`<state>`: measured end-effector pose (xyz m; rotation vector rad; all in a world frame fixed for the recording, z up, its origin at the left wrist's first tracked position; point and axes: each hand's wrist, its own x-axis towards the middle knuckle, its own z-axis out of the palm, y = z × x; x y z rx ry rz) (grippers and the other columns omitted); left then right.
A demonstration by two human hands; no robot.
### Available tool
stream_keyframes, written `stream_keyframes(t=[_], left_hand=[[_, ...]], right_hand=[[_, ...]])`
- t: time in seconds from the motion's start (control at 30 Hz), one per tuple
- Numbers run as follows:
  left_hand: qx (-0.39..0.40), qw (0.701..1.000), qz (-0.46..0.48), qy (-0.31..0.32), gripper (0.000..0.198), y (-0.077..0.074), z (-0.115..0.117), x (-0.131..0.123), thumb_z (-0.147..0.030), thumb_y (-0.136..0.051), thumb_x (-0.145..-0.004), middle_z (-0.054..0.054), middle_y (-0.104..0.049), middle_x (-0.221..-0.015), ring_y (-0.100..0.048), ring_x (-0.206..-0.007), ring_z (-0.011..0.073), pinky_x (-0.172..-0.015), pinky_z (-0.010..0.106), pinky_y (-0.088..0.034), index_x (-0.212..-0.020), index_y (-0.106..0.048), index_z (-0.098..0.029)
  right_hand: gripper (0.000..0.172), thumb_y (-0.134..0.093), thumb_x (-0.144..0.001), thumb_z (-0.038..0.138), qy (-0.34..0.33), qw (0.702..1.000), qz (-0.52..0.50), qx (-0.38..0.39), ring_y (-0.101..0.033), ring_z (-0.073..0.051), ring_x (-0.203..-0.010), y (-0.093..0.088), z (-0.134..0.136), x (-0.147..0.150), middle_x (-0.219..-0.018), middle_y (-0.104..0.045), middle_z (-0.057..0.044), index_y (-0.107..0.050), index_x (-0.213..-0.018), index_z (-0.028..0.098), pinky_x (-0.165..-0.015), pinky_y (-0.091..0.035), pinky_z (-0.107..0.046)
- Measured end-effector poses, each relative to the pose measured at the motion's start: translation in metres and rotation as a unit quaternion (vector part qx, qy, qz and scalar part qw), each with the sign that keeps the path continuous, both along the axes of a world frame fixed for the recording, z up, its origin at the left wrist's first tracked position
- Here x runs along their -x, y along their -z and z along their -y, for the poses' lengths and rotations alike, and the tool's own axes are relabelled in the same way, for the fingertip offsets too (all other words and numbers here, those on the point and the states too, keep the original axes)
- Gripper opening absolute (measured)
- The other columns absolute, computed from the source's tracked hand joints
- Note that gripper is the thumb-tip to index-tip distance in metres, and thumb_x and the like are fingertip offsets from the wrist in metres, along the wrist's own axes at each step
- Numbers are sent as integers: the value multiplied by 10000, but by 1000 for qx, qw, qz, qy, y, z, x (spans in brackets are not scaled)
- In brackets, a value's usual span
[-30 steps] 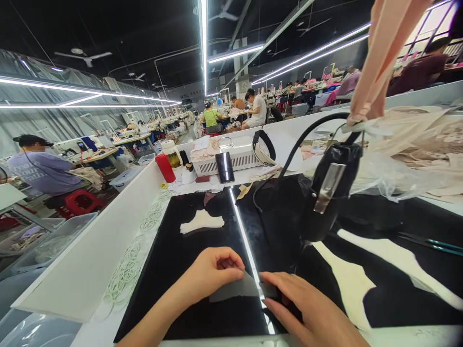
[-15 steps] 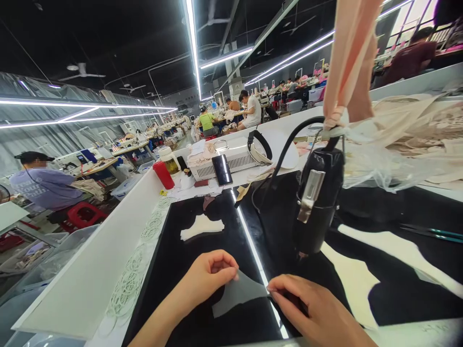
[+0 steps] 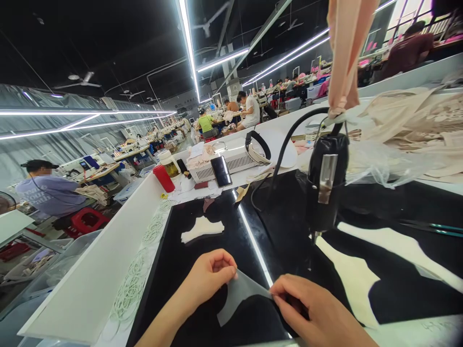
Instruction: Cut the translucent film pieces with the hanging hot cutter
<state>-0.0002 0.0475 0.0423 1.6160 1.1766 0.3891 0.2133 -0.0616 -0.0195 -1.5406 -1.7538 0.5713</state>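
Note:
Between my two hands a thin, see-through grey fabric piece (image 3: 240,293) with a curved edge is held just over the black tabletop (image 3: 173,313). My left hand (image 3: 211,274) pinches its upper corner between thumb and forefinger. The right-hand tip is pinched by my right hand (image 3: 300,299). A hanging black hand tool (image 3: 329,183) with a cable stands beyond my right hand. To the right of that hand lie a cream cut piece (image 3: 352,284) and a longer cream piece (image 3: 398,246). A small stack of cream pieces (image 3: 202,228) sits beyond my left hand.
Pale elastic loops (image 3: 132,284) line the left edge beside a white side wall (image 3: 83,274). At the back stand a red cup (image 3: 163,178), a phone (image 3: 220,171) and a white box (image 3: 240,156). Scissors or tweezers (image 3: 434,226) lie right; beige fabric (image 3: 408,115) is heaped behind.
The hanging tool has swung slightly to the right and upward. The fabric piece's lower flap has shifted a little, while both hands keep their pinch.

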Motion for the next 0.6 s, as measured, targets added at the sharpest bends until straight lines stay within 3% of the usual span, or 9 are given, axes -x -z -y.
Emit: stream_keyframes(t=[0.27,0.47,0.6], left_hand=[[-62,997,-33,15,120,9,-4,2,-296,-651,-815,-45,-523,-676,-464,-635,115,-574,225,-340,-825,-664,-177],[-117,991,-60,23,117,13,-4,0,-265,-640,-822,-23,-587,-750,-479,-647,119,-608,242,-360,-837,-714,-176],[-147,986,-80,16,131,12,-2,-2,-277,-637,-839,-10,-638,-827,-504,-667,128,-623,247,-386,-879,-728,-192]], right_hand=[[248,-442,-1000,113,-63,990,101,-81,-678,-161,-769,5,3,-4,-850,-678,14,-623,-915,259,-682,-537,-279],[280,-427,-980,44,-69,962,201,-169,-633,-172,-695,6,5,0,-791,-633,-4,-600,-862,231,-633,-504,-303],[289,-416,-963,28,-51,955,223,-188,-629,-187,-674,7,3,1,-778,-627,-10,-587,-850,231,-625,-488,-323]])
